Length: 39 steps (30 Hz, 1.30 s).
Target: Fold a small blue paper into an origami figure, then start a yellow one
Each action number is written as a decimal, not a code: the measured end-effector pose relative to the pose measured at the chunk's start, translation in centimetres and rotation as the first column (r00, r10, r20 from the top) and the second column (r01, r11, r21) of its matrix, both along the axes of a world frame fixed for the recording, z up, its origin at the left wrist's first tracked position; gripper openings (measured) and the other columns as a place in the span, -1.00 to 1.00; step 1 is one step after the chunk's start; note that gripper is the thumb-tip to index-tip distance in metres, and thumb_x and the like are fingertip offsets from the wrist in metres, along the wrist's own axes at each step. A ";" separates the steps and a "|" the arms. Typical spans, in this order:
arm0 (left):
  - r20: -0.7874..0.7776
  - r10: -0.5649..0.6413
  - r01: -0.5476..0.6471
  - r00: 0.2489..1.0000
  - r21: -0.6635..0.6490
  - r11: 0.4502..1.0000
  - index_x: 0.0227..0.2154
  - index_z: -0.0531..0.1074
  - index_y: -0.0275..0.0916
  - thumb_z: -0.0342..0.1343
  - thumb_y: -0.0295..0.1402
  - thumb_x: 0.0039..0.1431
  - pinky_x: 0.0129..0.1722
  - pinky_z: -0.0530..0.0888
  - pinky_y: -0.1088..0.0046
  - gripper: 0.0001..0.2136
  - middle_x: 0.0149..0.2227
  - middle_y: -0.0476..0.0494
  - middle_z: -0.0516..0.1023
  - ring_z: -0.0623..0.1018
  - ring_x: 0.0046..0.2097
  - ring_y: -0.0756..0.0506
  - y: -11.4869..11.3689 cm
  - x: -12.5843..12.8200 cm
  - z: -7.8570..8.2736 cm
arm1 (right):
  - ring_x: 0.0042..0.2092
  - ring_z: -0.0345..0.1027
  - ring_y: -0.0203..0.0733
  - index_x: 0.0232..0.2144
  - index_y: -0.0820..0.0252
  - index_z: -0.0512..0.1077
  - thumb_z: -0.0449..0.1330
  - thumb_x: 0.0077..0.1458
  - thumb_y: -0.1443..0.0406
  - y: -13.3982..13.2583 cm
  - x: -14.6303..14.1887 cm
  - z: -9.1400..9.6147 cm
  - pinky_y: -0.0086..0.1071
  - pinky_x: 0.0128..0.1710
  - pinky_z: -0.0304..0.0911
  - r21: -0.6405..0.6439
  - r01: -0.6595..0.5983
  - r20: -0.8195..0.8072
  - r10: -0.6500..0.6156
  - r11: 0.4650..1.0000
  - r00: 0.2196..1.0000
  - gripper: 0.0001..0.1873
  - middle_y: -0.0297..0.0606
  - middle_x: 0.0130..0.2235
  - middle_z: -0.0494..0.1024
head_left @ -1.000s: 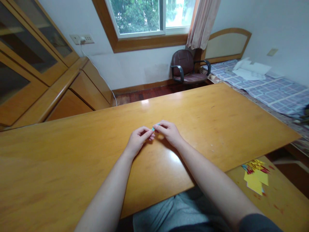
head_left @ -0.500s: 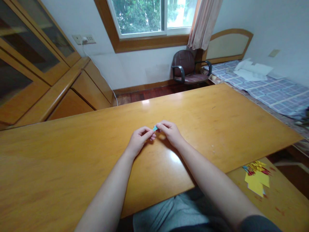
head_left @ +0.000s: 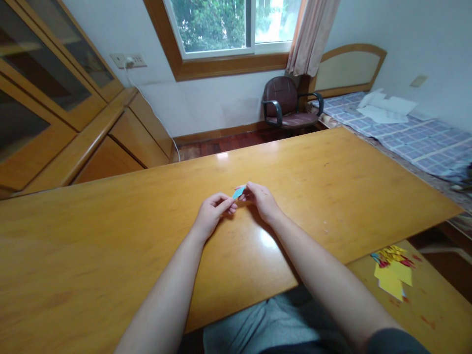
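Note:
A small light-blue piece of folded paper (head_left: 238,192) is held between my two hands, just above the wooden table (head_left: 110,236). My left hand (head_left: 217,210) pinches its lower left corner between thumb and fingers. At the paper's upper right end, my right hand (head_left: 259,199) has thumb and fingertips closed on the edge. More of the blue face shows between the hands as a slanted diamond. Its underside and the fingertips behind it are hidden.
On a lower surface at right lie yellow paper sheets (head_left: 393,280) and a pile of small yellow, red and blue folded pieces (head_left: 393,255). A brown armchair (head_left: 282,101) stands beyond the table's far edge. A bed (head_left: 413,132) is at right, a cabinet (head_left: 55,113) at left.
My right thumb has shifted up and right along the blue paper, uncovering more of it. My left hand has stayed in place with its pinch.

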<state>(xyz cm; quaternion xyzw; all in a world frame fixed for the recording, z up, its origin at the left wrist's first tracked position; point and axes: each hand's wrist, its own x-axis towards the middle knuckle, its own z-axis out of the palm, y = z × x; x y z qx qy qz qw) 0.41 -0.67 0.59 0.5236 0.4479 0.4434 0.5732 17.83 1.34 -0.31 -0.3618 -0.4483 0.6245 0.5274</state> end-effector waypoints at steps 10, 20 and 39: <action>0.008 0.013 -0.013 1.000 0.005 1.000 -0.44 0.50 -0.28 0.30 -0.14 0.05 -0.38 0.48 0.47 -0.72 -0.44 -0.11 0.58 0.52 -0.43 -0.03 0.1 0.0 -0.1 | -0.37 0.31 -0.28 -0.40 0.20 0.55 0.31 -0.02 -0.01 -0.4 0.0 0.5 -0.41 -0.30 0.24 0.072 0.023 0.094 -0.029 0.997 0.995 -0.62 -0.33 -0.44 0.51; -0.003 0.024 -0.024 1.000 0.012 1.000 -0.41 0.50 -0.29 0.29 -0.15 0.05 -0.35 0.48 0.47 -0.73 -0.44 -0.10 0.58 0.52 -0.42 -0.02 0.1 0.2 0.0 | -0.38 0.30 -0.29 -0.42 0.24 0.54 0.30 0.01 0.07 -0.3 0.0 0.5 -0.40 -0.30 0.22 0.095 0.009 0.100 -0.018 0.995 0.995 -0.68 -0.33 -0.46 0.50; -0.021 0.059 -0.057 0.998 0.076 0.995 -0.44 0.51 -0.27 0.27 -0.13 0.07 -0.32 0.47 0.46 -0.73 -0.43 -0.10 0.58 0.52 -0.41 -0.03 0.2 -0.1 -0.1 | -0.40 0.30 -0.29 -0.42 0.21 0.53 0.32 -0.05 0.01 -0.4 -0.1 0.8 -0.41 -0.33 0.24 0.080 -0.029 0.155 0.016 0.996 0.988 -0.64 -0.34 -0.46 0.50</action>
